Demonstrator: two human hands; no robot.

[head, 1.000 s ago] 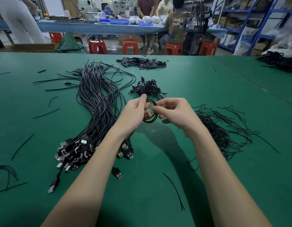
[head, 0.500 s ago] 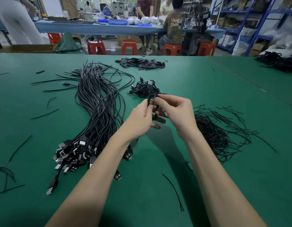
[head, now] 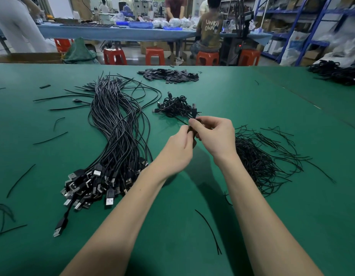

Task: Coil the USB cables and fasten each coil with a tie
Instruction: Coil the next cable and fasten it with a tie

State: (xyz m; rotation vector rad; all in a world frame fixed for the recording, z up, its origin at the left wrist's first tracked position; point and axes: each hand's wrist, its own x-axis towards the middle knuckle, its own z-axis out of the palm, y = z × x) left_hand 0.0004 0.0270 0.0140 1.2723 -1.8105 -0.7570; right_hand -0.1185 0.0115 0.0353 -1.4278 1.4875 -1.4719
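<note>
- Green bench (head: pixel 252 120) carries three heaps: uncoiled USB cables (head: pixel 116 136) to the left, loose ties (head: pixel 258 162) to the right, tied coils (head: pixel 175 106) just beyond the hands.
- Left hand (head: pixel 176 150) and right hand (head: pixel 214 138) meet above the bench; both sets of fingers (head: pixel 194 122) pinch one small coil (head: pixel 192 132), mostly hidden between them.
- Its plug (head: pixel 194 110) sticks up and away from the fingertips, long axis roughly upright.
- Judged step: twisting a tie round the coil; both hands are equally near it.
</note>
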